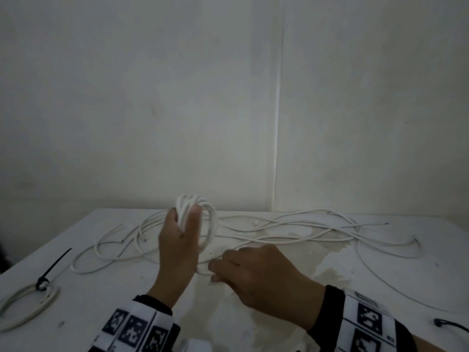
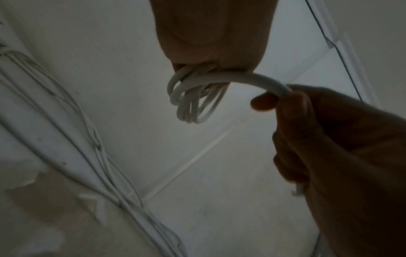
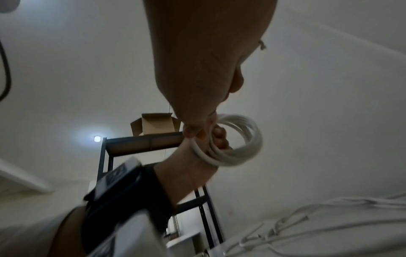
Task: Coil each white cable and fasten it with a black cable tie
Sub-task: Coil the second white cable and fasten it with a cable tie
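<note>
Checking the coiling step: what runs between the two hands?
A short arc of white cable spans from the coil in the left hand to the right hand, clearest in the left wrist view.

White cables (image 1: 291, 228) lie on a white table (image 1: 380, 275), black cable tie (image 1: 54, 266), black-and-white patterned wristbands (image 1: 132, 326).

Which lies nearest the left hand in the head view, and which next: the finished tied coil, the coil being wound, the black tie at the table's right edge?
1. Coil being wound: gripped by the left hand itself.
2. Finished tied coil: far left, near edge.
3. Black tie: far right edge, past the right hand.
</note>
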